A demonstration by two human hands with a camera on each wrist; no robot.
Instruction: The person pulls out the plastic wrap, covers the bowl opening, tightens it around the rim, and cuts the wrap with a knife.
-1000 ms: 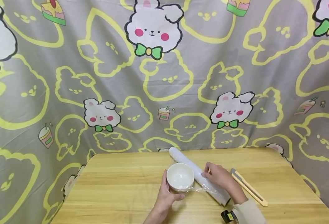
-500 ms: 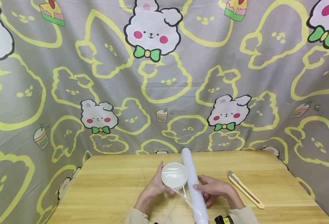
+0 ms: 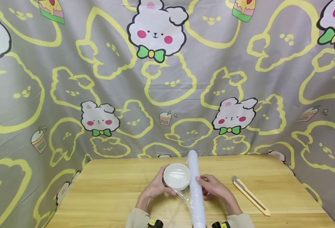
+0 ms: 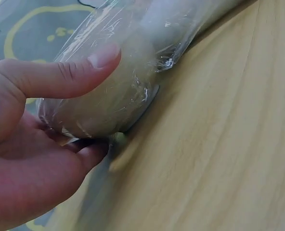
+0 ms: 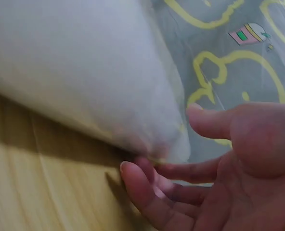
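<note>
A white bowl (image 3: 177,176) sits just left of a long white roll (image 3: 196,193) of clear film, its mouth facing up toward the head camera. Clear film (image 3: 183,197) stretches over the mouth and runs in a wrinkled, shiny strip from the bowl's near side to the roll. Whether the bowl's base touches the table cannot be told.

The left hand (image 3: 157,186) grips the bowl from its left and near sides — in the left wrist view the thumb lies across the film-covered wall while other fingers bend in under the bowl. The right hand (image 3: 213,187) is at the roll's right side, fingers loosely bent and well parted from the thumb; the thumb tip reaches the roll's edge, but the fingers are not closed around it.

The roll lies lengthwise, its far end near the back edge of the wooden table (image 3: 121,190). To the right of the right hand, well apart from the roll, a yellow cutter (image 3: 251,196) with a grey tip lies slantwise. Beige sleeves (image 3: 137,218) cover both forearms. Behind the table hangs a grey cloth (image 3: 178,74) printed with white rabbits, yellow outlines and cups.
</note>
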